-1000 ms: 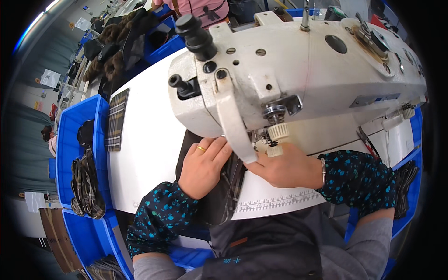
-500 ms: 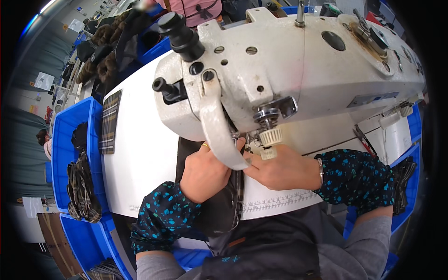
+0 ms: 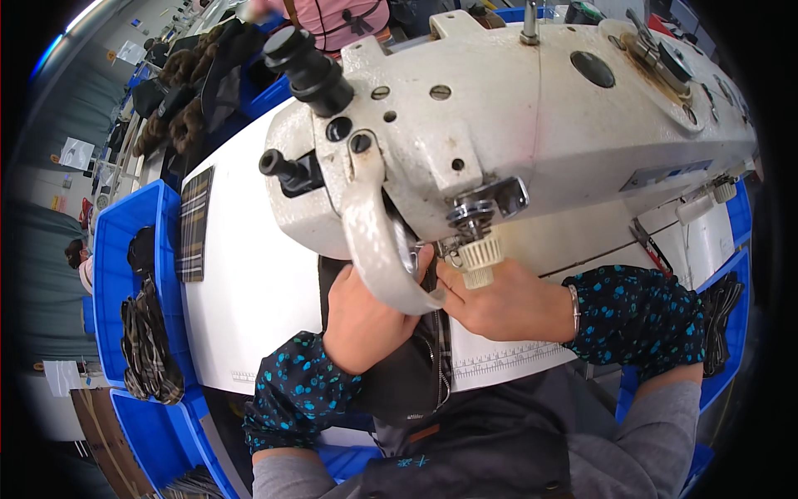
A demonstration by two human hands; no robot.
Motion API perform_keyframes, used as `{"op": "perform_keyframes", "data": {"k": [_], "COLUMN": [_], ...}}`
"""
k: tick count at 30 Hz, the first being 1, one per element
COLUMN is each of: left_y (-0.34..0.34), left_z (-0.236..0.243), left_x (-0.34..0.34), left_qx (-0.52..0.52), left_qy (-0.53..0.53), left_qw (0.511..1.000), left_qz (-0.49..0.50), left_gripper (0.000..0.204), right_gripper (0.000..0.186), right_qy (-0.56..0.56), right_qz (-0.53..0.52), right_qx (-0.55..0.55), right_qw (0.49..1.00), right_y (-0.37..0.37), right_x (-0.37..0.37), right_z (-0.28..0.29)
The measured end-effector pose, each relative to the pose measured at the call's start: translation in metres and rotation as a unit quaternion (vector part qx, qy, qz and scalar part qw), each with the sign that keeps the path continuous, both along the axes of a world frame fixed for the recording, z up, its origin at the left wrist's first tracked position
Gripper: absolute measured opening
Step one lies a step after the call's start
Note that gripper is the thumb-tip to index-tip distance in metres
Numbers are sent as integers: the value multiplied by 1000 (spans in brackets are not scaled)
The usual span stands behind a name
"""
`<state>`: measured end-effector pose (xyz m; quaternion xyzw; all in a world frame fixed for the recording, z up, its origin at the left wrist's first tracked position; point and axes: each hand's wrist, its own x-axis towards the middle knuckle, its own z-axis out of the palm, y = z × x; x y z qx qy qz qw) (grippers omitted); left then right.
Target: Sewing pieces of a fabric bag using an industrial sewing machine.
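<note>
A white sewing machine [image 3: 515, 116] spans the upper middle. Beneath its head lies a dark fabric piece [image 3: 391, 387] with a zipper and a plaid strip. My left hand [image 3: 366, 324] rests on this fabric, fingers extended toward the presser foot and partly hidden by the curved lever [image 3: 370, 258]. My right hand [image 3: 511, 303] is right of the zipper, its fingers curled in on the fabric's edge beside the needle area; their tips are partly hidden by the machine's knobs [image 3: 480, 258].
Blue bins [image 3: 108, 249] with plaid and dark pieces flank the white table [image 3: 237, 299]. A folded plaid piece [image 3: 194, 224] lies left, scissors [image 3: 648, 245] right. Dark garments with fur [image 3: 179, 83] pile up behind. A person in pink [image 3: 349, 17] is beyond the machine; another [image 3: 81, 266] is far left.
The machine appears farther left and lower in the view. My left hand's fingers have slid further under the lever. The fabric's near end now sits a little lower and farther right.
</note>
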<state>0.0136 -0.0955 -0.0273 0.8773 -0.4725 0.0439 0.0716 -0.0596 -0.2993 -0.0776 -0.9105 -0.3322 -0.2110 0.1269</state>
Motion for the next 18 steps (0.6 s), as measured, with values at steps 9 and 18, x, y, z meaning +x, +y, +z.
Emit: {"op": "perform_keyframes", "data": {"k": [9, 18], "left_y": [15, 22], "left_z": [8, 13], "left_x": [-15, -32], "left_qx": [20, 38], "left_qy": [16, 45], "left_qw": [996, 994], "left_qz": [-89, -96], "left_gripper": [44, 41], "right_gripper": [27, 24], "right_qy": [-32, -61], "right_qz": [67, 78], "right_qx": [-73, -121], "right_qw": [995, 988], "right_y": [7, 18], "right_x": [-24, -50], "right_z": [15, 23]}}
